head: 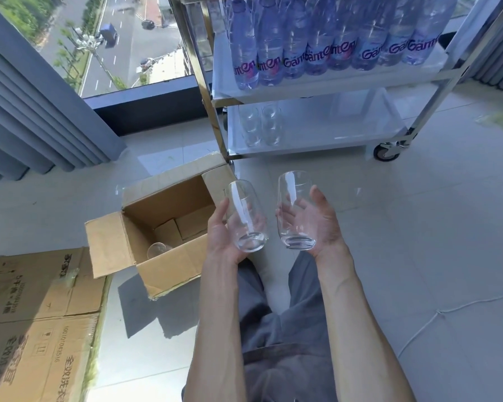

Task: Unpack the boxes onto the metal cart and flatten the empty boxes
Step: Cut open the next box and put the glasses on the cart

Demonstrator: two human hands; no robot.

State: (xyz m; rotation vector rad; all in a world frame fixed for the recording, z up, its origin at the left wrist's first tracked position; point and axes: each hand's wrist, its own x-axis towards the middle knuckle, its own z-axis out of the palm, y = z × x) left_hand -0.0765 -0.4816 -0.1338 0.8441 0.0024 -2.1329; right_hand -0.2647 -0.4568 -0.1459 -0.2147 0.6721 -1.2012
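Note:
My left hand (219, 237) grips a clear drinking glass (246, 216) upright above the floor. My right hand (321, 224) holds a second clear glass (295, 210) beside it. To the left stands an open cardboard box (157, 227) on the floor, with one glass (157, 249) lying inside near its front wall. Ahead is the metal cart (314, 132); several glasses (260, 126) stand at the left of its lower shelf and several water bottles (317, 39) fill the shelf above.
Flattened cardboard boxes (35, 314) lie on the floor at the lower left. A grey curtain (41, 111) hangs left of the window. A cart wheel (386, 152) sits at the right. A white cord (447, 311) trails over the tiles at the lower right.

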